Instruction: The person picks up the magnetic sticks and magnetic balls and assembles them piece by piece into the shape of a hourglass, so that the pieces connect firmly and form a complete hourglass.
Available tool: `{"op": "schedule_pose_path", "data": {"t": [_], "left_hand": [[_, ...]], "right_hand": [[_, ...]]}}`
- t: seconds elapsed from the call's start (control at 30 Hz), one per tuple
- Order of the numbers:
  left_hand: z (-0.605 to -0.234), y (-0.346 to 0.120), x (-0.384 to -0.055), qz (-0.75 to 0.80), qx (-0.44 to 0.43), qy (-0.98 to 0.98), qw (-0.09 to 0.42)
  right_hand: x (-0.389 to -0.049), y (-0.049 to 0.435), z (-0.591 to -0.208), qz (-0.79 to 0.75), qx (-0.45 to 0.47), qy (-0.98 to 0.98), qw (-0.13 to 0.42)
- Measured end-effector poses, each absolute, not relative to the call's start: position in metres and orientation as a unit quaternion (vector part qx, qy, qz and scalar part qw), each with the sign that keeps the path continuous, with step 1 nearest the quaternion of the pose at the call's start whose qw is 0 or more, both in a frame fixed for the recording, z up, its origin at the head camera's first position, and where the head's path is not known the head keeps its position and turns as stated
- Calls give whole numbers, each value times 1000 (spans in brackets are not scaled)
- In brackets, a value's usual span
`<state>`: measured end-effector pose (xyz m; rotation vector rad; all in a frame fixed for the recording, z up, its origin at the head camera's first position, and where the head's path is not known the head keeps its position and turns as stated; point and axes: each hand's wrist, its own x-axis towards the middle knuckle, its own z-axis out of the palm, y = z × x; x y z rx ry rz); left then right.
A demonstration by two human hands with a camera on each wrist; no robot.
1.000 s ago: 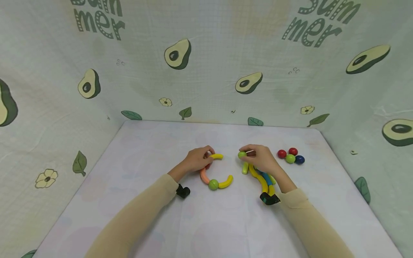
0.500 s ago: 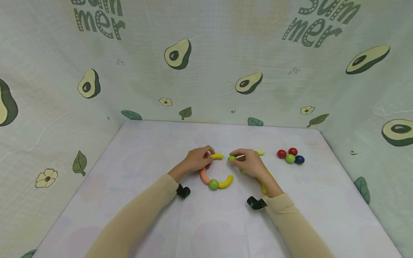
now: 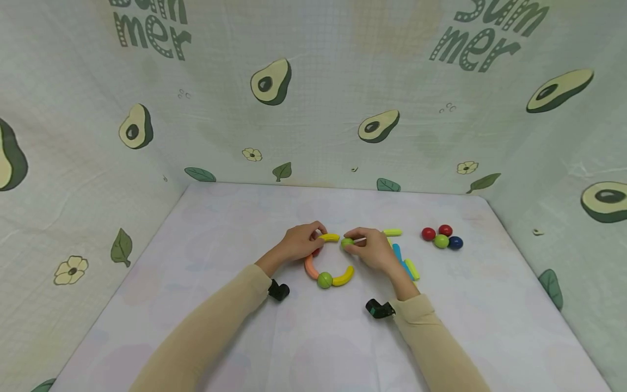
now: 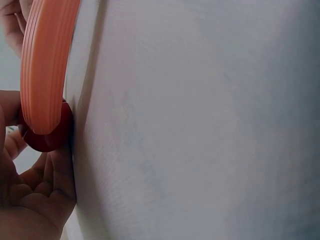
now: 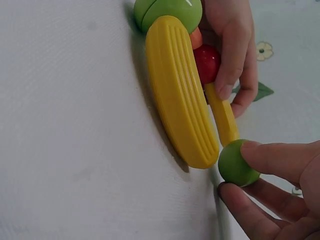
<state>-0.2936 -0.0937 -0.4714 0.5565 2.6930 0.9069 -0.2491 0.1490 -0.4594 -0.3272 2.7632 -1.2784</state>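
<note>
My left hand (image 3: 297, 242) holds a red ball (image 4: 50, 137) between thumb and fingers, with its fingertips also on the near end of a yellow curved stick (image 3: 331, 238). An orange curved stick (image 4: 45, 70) meets the red ball. From there the row runs on to a green ball (image 3: 325, 280) and another yellow curved stick (image 5: 180, 95), forming an unclosed ring on the table. My right hand (image 3: 376, 250) pinches a second green ball (image 5: 236, 165) by thumb and fingers. That ball is close to the free end of the upper yellow stick; whether they touch cannot be told.
Under and beside my right forearm lie several sticks, among them a blue stick (image 3: 397, 252) and a lime stick (image 3: 412, 269). Farther right sits a cluster of balls: two red, a green ball (image 3: 441, 241) and a dark blue ball (image 3: 455, 243). Printed cloth walls surround the table (image 3: 318, 337).
My right hand has carried its green ball leftward from the loose sticks to beside the upper yellow stick. More of the sticks now show behind it. My left hand stays in place.
</note>
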Motion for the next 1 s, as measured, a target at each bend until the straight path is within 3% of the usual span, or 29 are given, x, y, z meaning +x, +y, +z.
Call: {"op": "schedule_pose_path", "data": {"t": [1.0], "left_hand": [[-473, -95, -295, 323, 191, 916, 143]], "right_hand": [[-248, 142, -463, -428, -102, 897, 35]]}}
